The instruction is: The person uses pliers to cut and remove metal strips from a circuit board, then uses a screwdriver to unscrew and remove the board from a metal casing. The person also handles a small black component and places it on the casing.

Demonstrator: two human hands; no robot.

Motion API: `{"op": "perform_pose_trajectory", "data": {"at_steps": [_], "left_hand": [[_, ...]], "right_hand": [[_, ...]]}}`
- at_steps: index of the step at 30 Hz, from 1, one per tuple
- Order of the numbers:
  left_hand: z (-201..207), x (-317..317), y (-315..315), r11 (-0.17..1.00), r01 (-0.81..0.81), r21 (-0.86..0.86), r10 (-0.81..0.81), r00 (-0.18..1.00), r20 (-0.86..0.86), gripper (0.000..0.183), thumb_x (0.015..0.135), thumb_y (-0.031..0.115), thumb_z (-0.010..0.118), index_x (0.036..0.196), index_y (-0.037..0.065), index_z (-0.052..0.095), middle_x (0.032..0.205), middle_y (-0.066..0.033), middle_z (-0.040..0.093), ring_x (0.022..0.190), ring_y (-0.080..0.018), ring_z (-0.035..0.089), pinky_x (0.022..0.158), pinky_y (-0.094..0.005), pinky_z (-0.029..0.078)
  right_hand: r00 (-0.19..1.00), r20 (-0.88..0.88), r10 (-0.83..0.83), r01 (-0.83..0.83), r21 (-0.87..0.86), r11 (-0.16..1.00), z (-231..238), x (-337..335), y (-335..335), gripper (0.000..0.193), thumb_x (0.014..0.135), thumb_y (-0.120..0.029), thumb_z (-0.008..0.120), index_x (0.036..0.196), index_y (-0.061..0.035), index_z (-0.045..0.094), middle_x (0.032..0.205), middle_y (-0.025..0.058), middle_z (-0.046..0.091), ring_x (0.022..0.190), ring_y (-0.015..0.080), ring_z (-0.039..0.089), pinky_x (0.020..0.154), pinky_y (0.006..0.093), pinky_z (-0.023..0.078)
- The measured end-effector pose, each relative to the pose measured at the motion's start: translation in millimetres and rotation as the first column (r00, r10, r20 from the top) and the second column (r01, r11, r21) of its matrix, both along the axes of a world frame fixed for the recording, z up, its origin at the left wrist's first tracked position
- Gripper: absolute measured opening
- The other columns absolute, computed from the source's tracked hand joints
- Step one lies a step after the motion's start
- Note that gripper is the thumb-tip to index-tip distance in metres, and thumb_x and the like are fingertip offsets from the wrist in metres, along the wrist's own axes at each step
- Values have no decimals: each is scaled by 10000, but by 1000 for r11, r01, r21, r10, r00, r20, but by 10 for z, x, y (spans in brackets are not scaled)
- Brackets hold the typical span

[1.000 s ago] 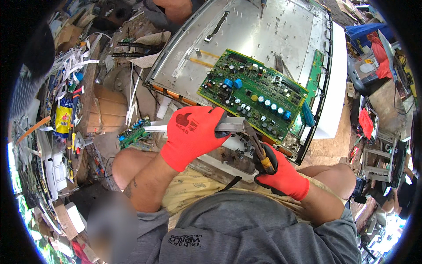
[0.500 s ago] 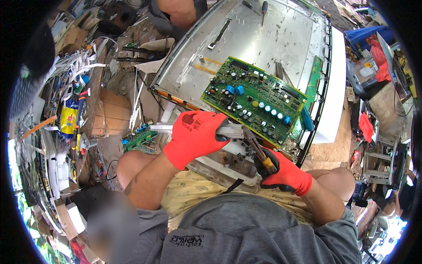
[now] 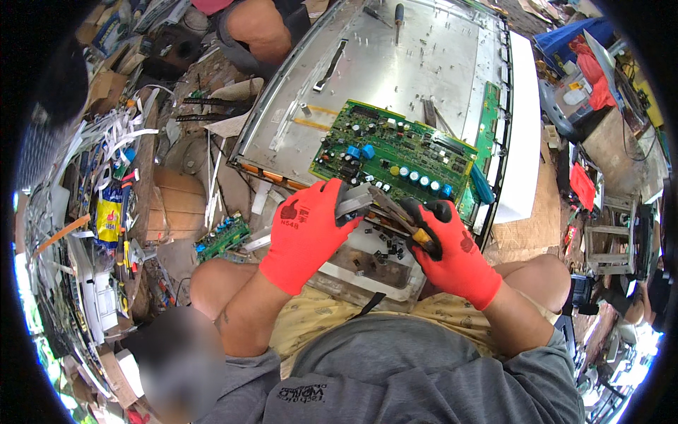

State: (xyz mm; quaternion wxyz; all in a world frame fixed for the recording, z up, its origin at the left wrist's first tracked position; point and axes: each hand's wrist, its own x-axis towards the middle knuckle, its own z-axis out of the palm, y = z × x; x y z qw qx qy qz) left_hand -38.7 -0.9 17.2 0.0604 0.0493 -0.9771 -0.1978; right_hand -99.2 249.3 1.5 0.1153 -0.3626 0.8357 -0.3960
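My left hand (image 3: 305,232), in a red glove with dark fingertips, is closed around a silver metal bar (image 3: 356,201). The bar's other end slants out below that hand toward the lower left. My right hand (image 3: 458,256), gloved alike, grips pliers (image 3: 393,213) with yellow on the handles. Their jaws meet the bar's upper right end. Just beyond both hands, a green circuit board (image 3: 406,150) with blue and white-topped capacitors rests on a large flat metal panel (image 3: 381,67). Small black parts (image 3: 388,244) lie in a shallow pale tray (image 3: 395,288) below my hands.
A screwdriver (image 3: 399,25) lies on the panel's far part. Left of my hands is a smaller circuit board (image 3: 223,238), near cardboard (image 3: 176,205) and scrap strips (image 3: 116,131). A white sheet (image 3: 519,134) flanks the panel's right side. Another person's knee (image 3: 258,32) shows at the top.
The bar has tilted, its right end rising and its left end dropping. My right hand and the pliers have moved slightly up. The panel and board sit further left in view.
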Motion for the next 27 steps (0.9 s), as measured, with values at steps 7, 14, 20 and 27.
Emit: {"op": "perform_pose_trajectory", "data": {"at_steps": [7,14,20,27], "left_hand": [[-30,54,62,990,-7,140,-2,998,66,430,825,292,752,1137,43,592,1007,-162,673,911,-375,656,768,-458,524],[-16,57,102,933,-88,348,53,993,109,308,842,161,728,1105,53,609,895,-163,680,779,-364,667,697,-394,515],[-58,77,146,931,-58,361,45,998,43,317,835,150,730,1104,47,598,903,-177,678,818,-370,669,705,-404,516],[-86,63,146,944,-106,314,97,994,45,347,834,139,728,1135,44,585,932,-182,682,853,-378,674,731,-395,529]], "right_hand": [[994,55,-97,87,154,984,69,66,74,546,799,-126,720,1320,-43,577,1037,190,599,1012,390,590,845,453,495],[987,-157,-22,39,108,993,15,49,92,589,763,-132,730,1324,-55,568,1064,212,589,1076,426,548,902,497,470],[934,-357,-29,87,147,985,88,34,117,576,703,-61,758,1262,-50,617,1065,201,580,1083,439,537,904,507,465],[959,-276,-58,101,144,984,67,23,138,576,696,-103,777,1255,-94,638,1049,191,567,1079,417,536,903,496,459]]}}
